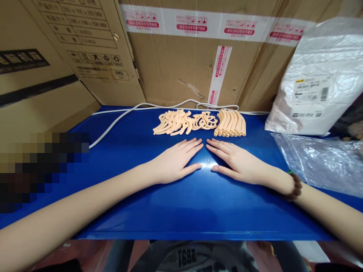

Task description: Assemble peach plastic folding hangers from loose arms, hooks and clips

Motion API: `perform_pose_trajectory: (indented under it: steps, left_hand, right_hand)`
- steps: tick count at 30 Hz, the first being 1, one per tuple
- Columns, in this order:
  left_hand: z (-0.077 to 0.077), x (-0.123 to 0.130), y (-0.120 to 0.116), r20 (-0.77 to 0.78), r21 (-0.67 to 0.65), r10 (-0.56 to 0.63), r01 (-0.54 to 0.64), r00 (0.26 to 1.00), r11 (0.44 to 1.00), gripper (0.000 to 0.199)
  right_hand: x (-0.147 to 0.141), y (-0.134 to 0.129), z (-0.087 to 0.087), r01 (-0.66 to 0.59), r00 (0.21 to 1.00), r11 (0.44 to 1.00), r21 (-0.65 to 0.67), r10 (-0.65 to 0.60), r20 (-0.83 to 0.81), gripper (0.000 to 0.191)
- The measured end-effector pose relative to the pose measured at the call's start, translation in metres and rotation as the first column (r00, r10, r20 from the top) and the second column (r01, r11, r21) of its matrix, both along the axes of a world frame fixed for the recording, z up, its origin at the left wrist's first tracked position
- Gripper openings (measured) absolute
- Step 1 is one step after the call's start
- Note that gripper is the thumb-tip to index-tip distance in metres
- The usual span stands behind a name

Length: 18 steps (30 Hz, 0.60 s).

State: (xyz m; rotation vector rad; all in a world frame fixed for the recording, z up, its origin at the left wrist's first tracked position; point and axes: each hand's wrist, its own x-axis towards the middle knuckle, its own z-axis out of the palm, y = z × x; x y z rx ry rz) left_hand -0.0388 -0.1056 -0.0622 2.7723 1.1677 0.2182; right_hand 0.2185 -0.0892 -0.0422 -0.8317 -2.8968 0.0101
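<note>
My left hand (177, 160) lies flat, palm down, on the blue table (181, 211), its fingers stretched out and holding nothing. Opposite it, my right hand (236, 160) rests the same way, with a brown beaded bracelet (296, 188) on the wrist. The fingertips of both hands point toward each other, with a small gap between. Just beyond them sits a loose pile of cream-coloured curved flat pieces (172, 121). Beside it are several cream ring-like curved pieces (204, 121). To the right, cream curved hollow-ended pieces (231, 122) lie side by side in a row.
A white cable (119, 115) runs along the table's back. Behind it stands a large taped cardboard box (176, 64), with another printed box (93, 56) at left. A white plastic parcel bag (314, 83) leans at right, above a clear plastic sheet (314, 162).
</note>
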Motion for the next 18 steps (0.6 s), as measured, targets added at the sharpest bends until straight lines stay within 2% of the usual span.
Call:
perform_pose_trajectory:
  steps: [18]
  left_hand:
    - [-0.0015, 0.0000, 0.0001, 0.020, 0.009, -0.002, 0.001, 1.000, 1.000, 0.068]
  right_hand:
    - [0.0001, -0.0003, -0.0013, 0.005, 0.998, 0.999, -0.048, -0.008, -0.061, 0.065]
